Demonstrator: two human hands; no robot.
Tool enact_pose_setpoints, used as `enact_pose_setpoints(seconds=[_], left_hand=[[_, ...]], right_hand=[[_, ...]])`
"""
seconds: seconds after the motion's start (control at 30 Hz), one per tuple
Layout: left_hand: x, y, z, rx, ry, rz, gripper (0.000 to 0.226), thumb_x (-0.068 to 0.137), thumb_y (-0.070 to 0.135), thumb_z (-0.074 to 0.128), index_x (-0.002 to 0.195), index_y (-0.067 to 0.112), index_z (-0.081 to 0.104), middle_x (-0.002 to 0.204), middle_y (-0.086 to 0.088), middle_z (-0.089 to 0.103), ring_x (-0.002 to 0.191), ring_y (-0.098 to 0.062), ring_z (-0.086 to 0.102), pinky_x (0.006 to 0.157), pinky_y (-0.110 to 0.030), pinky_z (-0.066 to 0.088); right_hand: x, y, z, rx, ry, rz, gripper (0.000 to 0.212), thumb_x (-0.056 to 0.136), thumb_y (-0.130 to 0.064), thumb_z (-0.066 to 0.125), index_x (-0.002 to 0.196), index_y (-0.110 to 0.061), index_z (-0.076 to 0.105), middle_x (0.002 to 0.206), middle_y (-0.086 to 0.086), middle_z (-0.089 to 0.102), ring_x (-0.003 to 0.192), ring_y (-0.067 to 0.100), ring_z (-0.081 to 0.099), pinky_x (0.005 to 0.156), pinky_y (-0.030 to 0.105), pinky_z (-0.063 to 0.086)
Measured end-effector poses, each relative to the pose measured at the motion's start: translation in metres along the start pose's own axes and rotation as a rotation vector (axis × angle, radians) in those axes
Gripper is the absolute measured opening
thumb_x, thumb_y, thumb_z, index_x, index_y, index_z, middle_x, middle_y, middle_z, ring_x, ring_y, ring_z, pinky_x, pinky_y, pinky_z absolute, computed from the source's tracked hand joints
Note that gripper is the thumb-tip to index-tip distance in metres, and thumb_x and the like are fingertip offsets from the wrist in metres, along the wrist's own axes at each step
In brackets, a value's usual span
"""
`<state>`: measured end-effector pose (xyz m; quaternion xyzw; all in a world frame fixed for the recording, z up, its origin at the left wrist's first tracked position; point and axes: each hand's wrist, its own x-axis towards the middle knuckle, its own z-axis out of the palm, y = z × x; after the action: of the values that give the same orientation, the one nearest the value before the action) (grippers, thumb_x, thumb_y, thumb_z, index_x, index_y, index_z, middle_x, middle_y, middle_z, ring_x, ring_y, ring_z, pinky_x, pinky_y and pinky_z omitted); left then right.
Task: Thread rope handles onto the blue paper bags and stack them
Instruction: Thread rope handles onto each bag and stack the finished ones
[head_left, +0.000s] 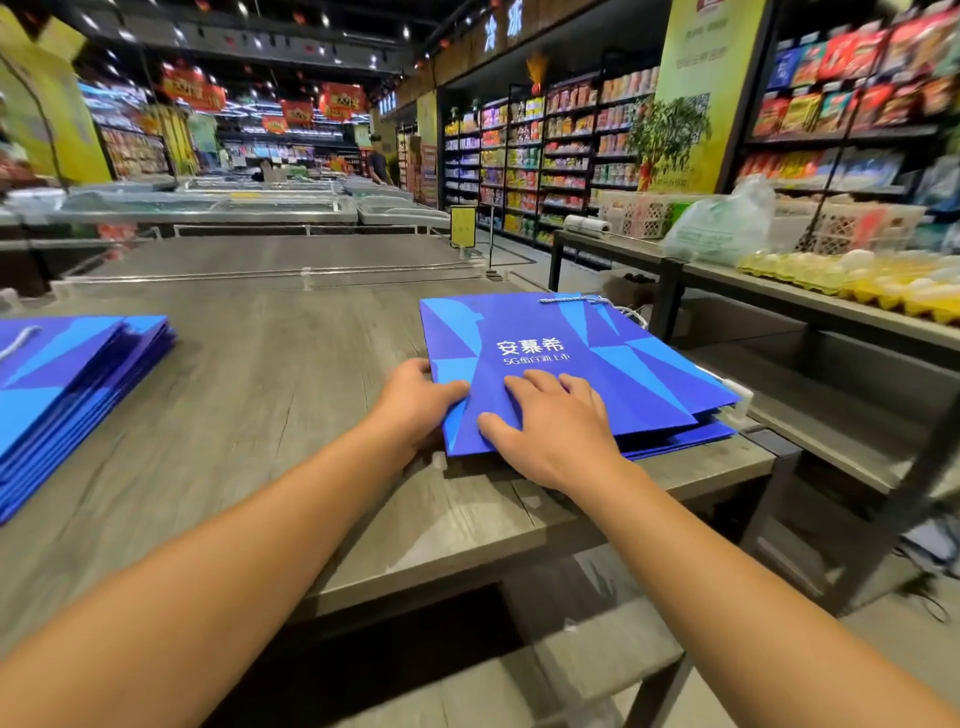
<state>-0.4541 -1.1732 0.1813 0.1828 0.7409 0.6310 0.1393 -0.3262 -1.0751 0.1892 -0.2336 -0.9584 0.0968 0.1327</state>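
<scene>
My right hand (558, 434) lies flat and my left hand (415, 402) grips the roped top bag (566, 364) on its stack; the other pile (72, 384) likely awaits threading.

A grey wooden table (260, 395) fills the foreground of a supermarket. Right of it, egg trays (852, 283) and a plastic bag (722, 228) sit on a counter; behind it stand freezers (208, 205) and stocked shelves (545, 156).
</scene>
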Motion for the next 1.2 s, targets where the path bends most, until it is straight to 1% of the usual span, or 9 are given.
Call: enact_pose_setpoints(seconds=[0.1, 0.23, 0.43, 0.57, 0.7, 0.87, 0.93, 1.07, 1.2], left_hand=[[-0.003, 0.011, -0.006, -0.198, 0.043, -0.028, 0.034, 0.09, -0.005, 0.058, 0.121, 0.009, 0.051, 0.11, -0.014, 0.068, 0.083, -0.029, 0.07, 0.062, -0.035, 0.058], [-0.001, 0.024, -0.033, -0.213, 0.132, -0.004, 0.038, 0.092, -0.002, 0.055, 0.123, 0.018, 0.05, 0.104, -0.005, 0.065, 0.07, -0.02, 0.069, 0.045, -0.026, 0.052], [0.001, 0.016, -0.072, -0.198, 0.286, 0.024, 0.046, 0.086, -0.002, 0.055, 0.128, 0.019, 0.054, 0.113, -0.007, 0.067, 0.08, -0.027, 0.07, 0.065, -0.039, 0.06], [0.0, 0.009, -0.108, -0.238, 0.372, 0.035, 0.046, 0.087, -0.005, 0.053, 0.127, 0.016, 0.054, 0.111, -0.009, 0.068, 0.074, -0.024, 0.068, 0.056, -0.03, 0.054], [-0.006, 0.002, -0.122, -0.27, 0.342, 0.004, 0.045, 0.09, -0.003, 0.053, 0.13, 0.019, 0.051, 0.115, -0.009, 0.066, 0.083, -0.027, 0.071, 0.061, -0.037, 0.058], [-0.014, 0.008, -0.13, -0.322, 0.357, 0.017, 0.049, 0.092, -0.001, 0.053, 0.134, 0.024, 0.049, 0.112, -0.004, 0.066, 0.077, -0.023, 0.072, 0.054, -0.034, 0.058], [-0.017, 0.012, -0.135, -0.321, 0.372, 0.048, 0.05, 0.092, -0.001, 0.054, 0.135, 0.024, 0.049, 0.109, -0.001, 0.067, 0.077, -0.02, 0.071, 0.056, -0.034, 0.057], [-0.027, 0.018, -0.145, -0.36, 0.403, 0.117, 0.053, 0.092, -0.004, 0.053, 0.137, 0.024, 0.049, 0.082, 0.006, 0.068, 0.072, -0.021, 0.068, 0.065, -0.039, 0.059], [-0.036, 0.017, -0.158, -0.559, 0.466, 0.094, 0.053, 0.093, -0.005, 0.053, 0.136, 0.025, 0.047, 0.1, 0.0, 0.07, 0.082, -0.023, 0.07, 0.069, -0.041, 0.059]], right_hand=[[0.001, -0.001, -0.003, 0.07, 0.046, -0.004, 0.062, 0.094, -0.061, 0.037, 0.149, -0.031, 0.036, 0.157, -0.008, 0.029, 0.143, 0.025, 0.019, 0.117, 0.042, 0.016], [0.012, 0.012, -0.004, 0.085, 0.124, 0.114, 0.064, 0.096, -0.061, 0.034, 0.15, -0.026, 0.033, 0.159, -0.002, 0.027, 0.146, 0.026, 0.019, 0.119, 0.044, 0.016], [0.016, 0.03, 0.006, 0.124, 0.106, 0.274, 0.078, 0.094, -0.068, 0.027, 0.154, -0.017, 0.025, 0.159, 0.006, 0.028, 0.147, 0.028, 0.022, 0.12, 0.046, 0.022], [0.021, 0.029, 0.003, -0.003, 0.026, 0.303, 0.079, 0.093, -0.069, 0.027, 0.152, -0.016, 0.029, 0.159, 0.008, 0.027, 0.146, 0.03, 0.022, 0.119, 0.047, 0.022], [0.024, 0.017, -0.004, -0.088, -0.004, 0.324, 0.073, 0.093, -0.062, 0.03, 0.148, -0.015, 0.035, 0.156, 0.007, 0.031, 0.142, 0.032, 0.027, 0.116, 0.05, 0.024], [0.025, 0.004, -0.014, -0.13, 0.048, 0.253, 0.054, 0.094, -0.048, 0.037, 0.137, -0.018, 0.047, 0.144, 0.005, 0.046, 0.133, 0.031, 0.039, 0.115, 0.051, 0.024], [0.024, -0.007, -0.017, -0.058, 0.1, 0.195, 0.055, 0.095, -0.045, 0.042, 0.143, -0.019, 0.044, 0.146, 0.004, 0.047, 0.133, 0.03, 0.04, 0.114, 0.047, 0.027], [0.026, -0.037, -0.018, 0.346, 0.186, 0.136, 0.064, 0.091, -0.04, 0.054, 0.148, -0.019, 0.036, 0.147, 0.003, 0.043, 0.134, 0.029, 0.038, 0.106, 0.042, 0.037], [0.025, -0.074, -0.009, 0.712, 0.376, 0.181, 0.081, 0.083, -0.035, 0.069, 0.149, -0.013, 0.027, 0.145, 0.005, 0.032, 0.132, 0.023, 0.037, 0.104, 0.038, 0.037]])
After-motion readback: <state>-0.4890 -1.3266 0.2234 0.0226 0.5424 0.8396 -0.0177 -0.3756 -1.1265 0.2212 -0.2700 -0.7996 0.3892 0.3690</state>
